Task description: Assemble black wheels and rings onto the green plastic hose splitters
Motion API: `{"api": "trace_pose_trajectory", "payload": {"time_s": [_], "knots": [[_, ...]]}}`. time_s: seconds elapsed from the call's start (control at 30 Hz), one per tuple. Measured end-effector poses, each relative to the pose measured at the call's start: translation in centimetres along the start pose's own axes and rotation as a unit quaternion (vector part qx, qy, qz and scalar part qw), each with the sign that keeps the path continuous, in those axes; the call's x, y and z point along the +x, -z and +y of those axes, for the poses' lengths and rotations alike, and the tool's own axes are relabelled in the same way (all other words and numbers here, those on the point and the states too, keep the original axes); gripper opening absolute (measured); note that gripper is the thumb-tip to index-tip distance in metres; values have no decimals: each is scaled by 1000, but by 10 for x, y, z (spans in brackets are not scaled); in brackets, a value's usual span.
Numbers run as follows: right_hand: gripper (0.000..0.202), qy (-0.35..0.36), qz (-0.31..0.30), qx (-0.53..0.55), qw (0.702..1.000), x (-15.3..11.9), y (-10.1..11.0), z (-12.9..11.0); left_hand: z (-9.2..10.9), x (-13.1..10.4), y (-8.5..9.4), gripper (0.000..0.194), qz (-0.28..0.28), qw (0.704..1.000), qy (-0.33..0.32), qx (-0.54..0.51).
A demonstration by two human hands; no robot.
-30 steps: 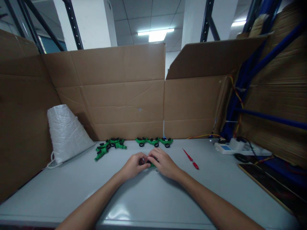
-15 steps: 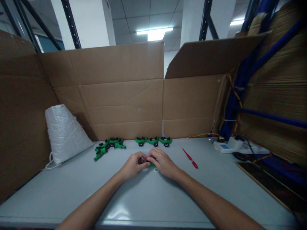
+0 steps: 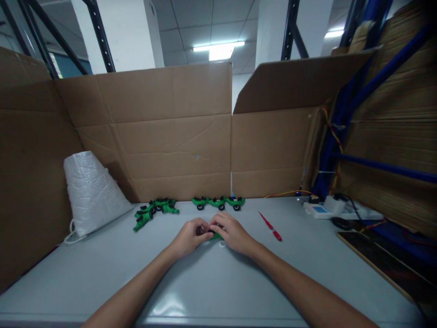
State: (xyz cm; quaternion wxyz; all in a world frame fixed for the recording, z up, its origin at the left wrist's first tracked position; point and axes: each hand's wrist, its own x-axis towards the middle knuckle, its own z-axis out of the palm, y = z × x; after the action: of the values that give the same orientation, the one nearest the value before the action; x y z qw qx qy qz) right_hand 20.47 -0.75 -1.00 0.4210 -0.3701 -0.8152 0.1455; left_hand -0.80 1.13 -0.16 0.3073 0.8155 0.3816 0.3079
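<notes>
Both my hands meet at the middle of the table, fingers curled around a small green toy car (image 3: 215, 236) that they mostly cover. My left hand (image 3: 191, 234) grips its left part, where something dark shows between thumb and fingers. From the right, my right hand (image 3: 232, 231) closes over the other end. A small white ring (image 3: 222, 244) lies on the table just below the fingers. Behind my hands stands a row of green toy cars (image 3: 218, 203) with black wheels. More green toy vehicles (image 3: 159, 206) are bunched to the left.
A red screwdriver (image 3: 271, 228) lies to the right of my hands. A white wrapped bag (image 3: 97, 196) stands at the left. Cardboard walls (image 3: 170, 155) close off the back of the grey table (image 3: 102, 269). A power strip (image 3: 336, 207) with cables sits at the right rear.
My hands stay almost in place around the green toy car, with only tiny finger shifts. The whole view has moved very slightly.
</notes>
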Motion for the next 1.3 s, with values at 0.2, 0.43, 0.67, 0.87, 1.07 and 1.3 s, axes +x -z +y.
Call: {"api": "trace_pose_trajectory", "payload": {"time_s": [0.2,0.43,0.67,0.87,1.07,1.3], "knots": [[14,8,2,-45,999,-1,-2,3,-5,1,-1,35,-4,1000,3,-5],[14,12,1,-77,997,-1,-2,3,-6,1,0,36,-9,1000,4,-7],[14,19,-10,-65,998,-1,0,2,-7,2,0,32,-6,1000,-3,0],[13,10,-6,-73,997,-2,-1,3,-10,2,-1,34,-9,1000,-2,-7],[14,-6,10,-60,998,-2,-2,2,-6,2,0,33,-7,1000,0,-4],[12,-3,6,-53,999,-2,-2,2,-7,2,0,33,-6,1000,-4,-1]]}}
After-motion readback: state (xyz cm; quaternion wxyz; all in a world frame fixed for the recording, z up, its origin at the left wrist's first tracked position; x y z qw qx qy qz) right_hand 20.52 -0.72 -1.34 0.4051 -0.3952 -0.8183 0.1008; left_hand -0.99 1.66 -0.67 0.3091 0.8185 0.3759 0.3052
